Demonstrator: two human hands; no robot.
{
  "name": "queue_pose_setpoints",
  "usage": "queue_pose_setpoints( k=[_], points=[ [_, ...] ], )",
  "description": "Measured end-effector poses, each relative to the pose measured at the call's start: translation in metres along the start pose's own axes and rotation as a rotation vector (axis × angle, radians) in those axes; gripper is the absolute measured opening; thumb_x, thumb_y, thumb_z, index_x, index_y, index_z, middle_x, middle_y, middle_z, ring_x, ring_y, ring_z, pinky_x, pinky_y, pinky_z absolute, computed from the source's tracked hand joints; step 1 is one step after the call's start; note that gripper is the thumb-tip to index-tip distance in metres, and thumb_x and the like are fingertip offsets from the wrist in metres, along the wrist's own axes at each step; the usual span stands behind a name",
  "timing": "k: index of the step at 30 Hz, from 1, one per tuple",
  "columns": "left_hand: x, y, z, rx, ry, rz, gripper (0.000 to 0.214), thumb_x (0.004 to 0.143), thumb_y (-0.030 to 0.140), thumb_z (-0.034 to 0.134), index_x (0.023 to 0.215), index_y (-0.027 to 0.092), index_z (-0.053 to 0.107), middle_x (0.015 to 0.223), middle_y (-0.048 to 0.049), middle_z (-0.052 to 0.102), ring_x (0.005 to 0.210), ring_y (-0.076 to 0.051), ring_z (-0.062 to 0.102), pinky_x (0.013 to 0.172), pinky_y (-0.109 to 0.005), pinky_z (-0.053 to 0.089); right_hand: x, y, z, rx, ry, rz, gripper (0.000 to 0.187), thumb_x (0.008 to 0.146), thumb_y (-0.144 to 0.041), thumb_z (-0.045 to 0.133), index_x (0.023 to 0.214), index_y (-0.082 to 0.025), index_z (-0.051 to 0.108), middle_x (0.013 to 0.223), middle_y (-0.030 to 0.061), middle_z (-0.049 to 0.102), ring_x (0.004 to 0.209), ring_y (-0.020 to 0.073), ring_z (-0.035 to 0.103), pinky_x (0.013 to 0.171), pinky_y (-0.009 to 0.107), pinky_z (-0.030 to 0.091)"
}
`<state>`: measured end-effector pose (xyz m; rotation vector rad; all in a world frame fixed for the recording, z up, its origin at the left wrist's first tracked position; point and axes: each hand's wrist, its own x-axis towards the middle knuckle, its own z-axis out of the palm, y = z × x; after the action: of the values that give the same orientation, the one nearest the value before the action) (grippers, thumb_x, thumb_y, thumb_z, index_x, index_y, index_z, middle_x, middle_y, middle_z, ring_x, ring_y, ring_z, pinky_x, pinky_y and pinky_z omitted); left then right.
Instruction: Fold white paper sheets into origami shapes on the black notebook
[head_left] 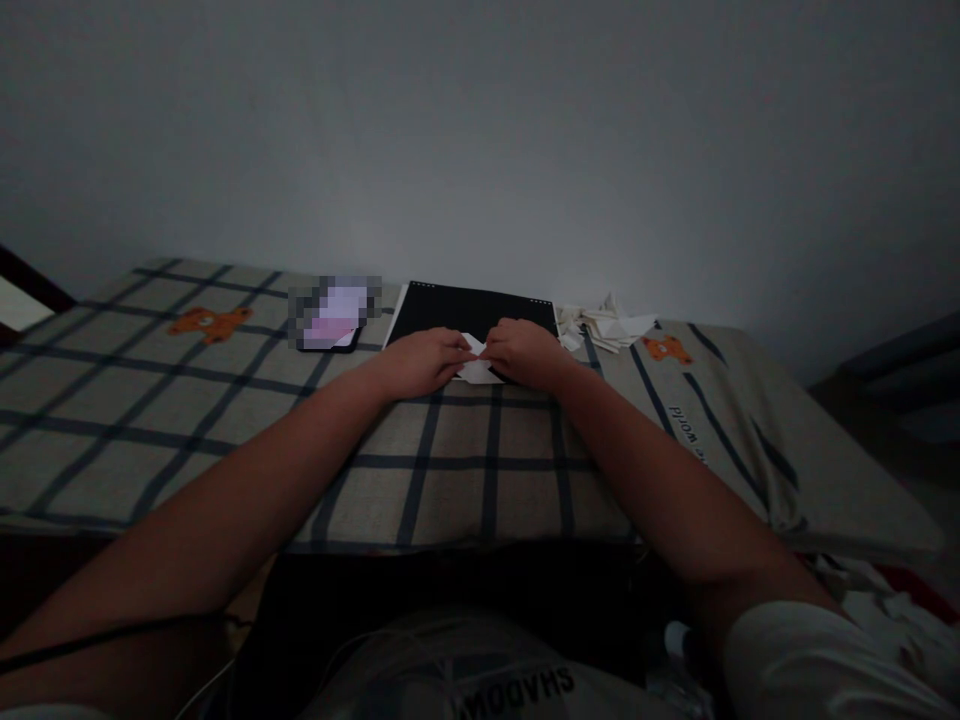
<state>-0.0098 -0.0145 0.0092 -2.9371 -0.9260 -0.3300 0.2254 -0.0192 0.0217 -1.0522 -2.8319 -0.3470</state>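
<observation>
A small piece of white folded paper [477, 368] lies at the near edge of a black board [471, 309] on a checked cloth. My left hand [424, 359] rests on the paper's left side with fingers curled and pressed down on it. Close against it, my right hand [525, 353] pinches the paper's right side with fingers closed. The two hands nearly touch over the paper, which they partly hide.
A phone [334, 318] with a lit screen lies left of the black board. A heap of folded white papers [604, 325] sits to its right. The checked cloth [187, 400] with orange bear prints covers the table. A grey wall stands behind.
</observation>
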Motion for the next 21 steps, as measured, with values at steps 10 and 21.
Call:
queue_pose_setpoints(
  k=[10, 21],
  points=[
    [0.001, -0.003, 0.002, -0.025, 0.016, 0.02, 0.035, 0.102, 0.026, 0.049, 0.124, 0.018, 0.074, 0.127, -0.0127, 0.071, 0.117, -0.026, 0.065, 0.103, -0.041, 0.052, 0.001, -0.012, -0.02, -0.02, -0.111, 0.101, 0.027, 0.099, -0.025, 0.054, 0.104, -0.013, 0.079, 0.107, 0.0131, 0.074, 0.101, 0.0264, 0.06, 0.074, 0.035, 0.035],
    [0.0, -0.004, 0.001, -0.012, 0.012, 0.031, 0.036, 0.102, 0.025, 0.048, 0.126, 0.014, 0.073, 0.129, -0.0136, 0.07, 0.119, -0.025, 0.065, 0.104, -0.039, 0.051, -0.001, -0.009, -0.03, -0.032, -0.169, 0.249, 0.028, 0.094, -0.024, 0.055, 0.104, -0.011, 0.078, 0.109, 0.0182, 0.074, 0.101, 0.0284, 0.065, 0.07, 0.035, 0.041]
  ],
)
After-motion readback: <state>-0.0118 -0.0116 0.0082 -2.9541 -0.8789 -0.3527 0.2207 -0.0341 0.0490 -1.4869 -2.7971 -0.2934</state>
